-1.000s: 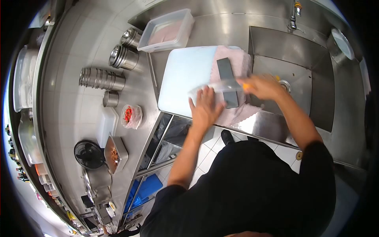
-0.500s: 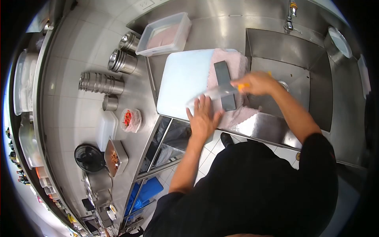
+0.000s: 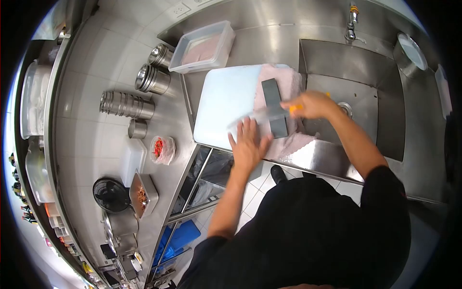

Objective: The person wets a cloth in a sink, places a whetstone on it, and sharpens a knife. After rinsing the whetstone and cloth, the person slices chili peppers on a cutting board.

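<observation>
A grey sharpening stone [image 3: 272, 94] lies on a pinkish towel [image 3: 284, 74], which covers the right part of a white cutting board [image 3: 224, 101]. My right hand [image 3: 310, 104] is wrapped round the orange handle of a knife [image 3: 262, 115]. The blade, blurred by motion, lies across the stone and points left. With its fingers spread, my left hand [image 3: 248, 139] presses near the tip end of the blade, over the board and the towel's edge.
Right of the board is a metal sink [image 3: 346, 91] with a tap [image 3: 352, 29]. Behind the board stands a plastic tub [image 3: 204, 45]. Along the left are steel cups [image 3: 127, 105], a bag of red chillies [image 3: 162, 149], a tray of food [image 3: 143, 193] and a black fan [image 3: 110, 194].
The camera view has shifted slightly. Both hands keep about the same place on the knife and stone, with only a small shift of the blade.
</observation>
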The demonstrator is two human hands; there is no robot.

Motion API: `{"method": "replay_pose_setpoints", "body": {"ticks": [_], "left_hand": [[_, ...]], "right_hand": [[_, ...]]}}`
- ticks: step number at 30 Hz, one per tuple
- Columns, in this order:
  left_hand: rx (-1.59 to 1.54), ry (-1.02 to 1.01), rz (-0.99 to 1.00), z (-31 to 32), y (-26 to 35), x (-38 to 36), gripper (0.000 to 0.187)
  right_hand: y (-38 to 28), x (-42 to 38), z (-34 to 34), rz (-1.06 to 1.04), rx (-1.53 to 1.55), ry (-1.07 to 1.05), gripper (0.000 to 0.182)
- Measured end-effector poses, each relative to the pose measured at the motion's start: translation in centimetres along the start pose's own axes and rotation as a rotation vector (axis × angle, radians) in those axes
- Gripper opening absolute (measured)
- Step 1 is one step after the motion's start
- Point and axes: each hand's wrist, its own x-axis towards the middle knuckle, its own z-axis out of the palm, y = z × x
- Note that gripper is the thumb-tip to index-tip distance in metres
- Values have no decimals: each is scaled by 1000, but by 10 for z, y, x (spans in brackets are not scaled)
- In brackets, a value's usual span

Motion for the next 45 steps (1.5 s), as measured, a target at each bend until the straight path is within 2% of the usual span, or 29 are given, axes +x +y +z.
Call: {"method": "replay_pose_setpoints", "body": {"ticks": [3, 5, 7, 9, 11, 14, 15, 16, 18, 19, 21, 22, 25, 26, 27, 28, 30, 31, 33, 36, 41, 43, 45], "left_hand": [[-65, -70, -42, -2, -32, 71, 83], [-71, -104, -14, -15, -27, 73, 83], [-60, -96, 62, -12, -12, 33, 83], [-61, -85, 108, -15, 17, -21, 83], [-41, -160, 100, -21, 46, -53, 85], [-98, -98, 115, -4, 32, -20, 84], [-122, -57, 144, 7, 17, 7, 85], [-152, -120, 107, 2, 9, 38, 87], [-187, -199, 83, -9, -7, 92, 89], [-192, -218, 93, -11, -13, 104, 89], [-202, -200, 151, -14, -5, 91, 89], [-186, -192, 188, -12, 5, 69, 89], [-93, -77, 322, -2, 46, -14, 88], [-132, -121, 297, -8, 60, -31, 88], [-170, -162, 273, -13, 70, -37, 88], [-138, -206, 259, -13, 69, -27, 88], [-190, -135, 260, -1, 51, 16, 88], [-217, -99, 261, 2, 41, 40, 87], [-187, -149, 236, 0, 28, 87, 87], [-187, -169, 283, -6, 26, 77, 88], [-221, -252, 389, -19, 77, -29, 95], [-247, -220, 396, -6, 73, -18, 94], [-298, -194, 344, -4, 59, 29, 94]], "right_hand": [[-13, 30, -14, 127, 33, 9, 49], [-20, 24, -8, 172, 53, 38, 50], [-25, -24, 2, 168, -27, 16, 53], [-27, -82, 17, 128, -41, 34, 48], [-33, -127, 35, 39, -152, 174, 48], [-47, -112, 20, 273, -149, 95, 49], [-42, -94, 18, 245, -57, 171, 49], [-33, -70, 16, 219, 35, 245, 49], [-19, -31, 11, 227, -9, 246, 49], [-22, -37, 15, 231, -42, 258, 49], [-34, -47, 18, 229, -113, 285, 49], [-44, -72, 14, 271, 2, 221, 50], [-43, -163, 36, 258, -14, 204, 53], [-36, -180, 44, 216, 6, 231, 53], [-38, -176, 40, 262, -52, 214, 54], [-44, -175, 34, 312, -106, 191, 54], [-66, -150, 10, 437, -101, 169, 52], [-52, -126, 9, 382, -73, 204, 51], [-32, -97, 11, 335, -78, 258, 50], [-34, -99, 13, 341, -128, 245, 51], [-64, -200, 13, 323, -26, 176, 53], [-75, -207, 10, 351, -51, 215, 52], [-55, -166, 12, 330, -75, 263, 52]]}}
